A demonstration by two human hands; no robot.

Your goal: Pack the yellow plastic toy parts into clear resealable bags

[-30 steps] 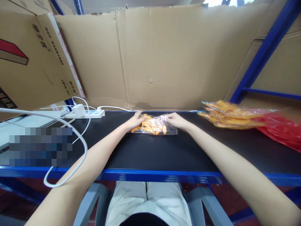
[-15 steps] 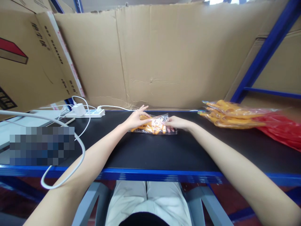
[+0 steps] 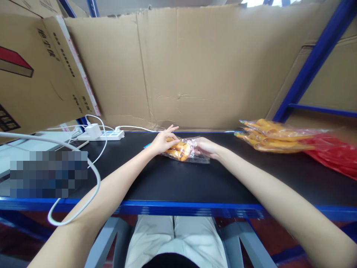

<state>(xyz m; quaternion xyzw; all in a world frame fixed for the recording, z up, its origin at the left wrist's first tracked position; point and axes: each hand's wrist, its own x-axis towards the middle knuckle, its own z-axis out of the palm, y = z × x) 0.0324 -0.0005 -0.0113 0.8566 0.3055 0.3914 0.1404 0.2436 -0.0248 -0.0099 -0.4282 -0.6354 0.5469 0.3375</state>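
Observation:
A clear plastic bag (image 3: 199,160) lies on the black tabletop in front of me, with glossy orange-yellow items (image 3: 181,150) inside; their exact kind cannot be made out. My left hand (image 3: 163,142) grips the bag's left part, thumb and a finger closed on it while other fingers stretch up and away. A blue edge (image 3: 147,146) sticks out left of that hand. At the bag's right end, my right hand (image 3: 206,147) has its fingers closed on the crinkled plastic, fingertips partly hidden.
To the right lie stacked clear bags of orange-yellow items (image 3: 267,137) beside red plastic (image 3: 334,152). A power strip (image 3: 114,134) with white cables stands back left. One white cable (image 3: 97,182) loops over my left forearm. A cardboard wall (image 3: 195,70) closes off the back.
The orange-yellow items have bunched up between my hands, and the bag's right end looks more crumpled. My right hand has turned slightly and closed further around the plastic. A blue edge now shows at left.

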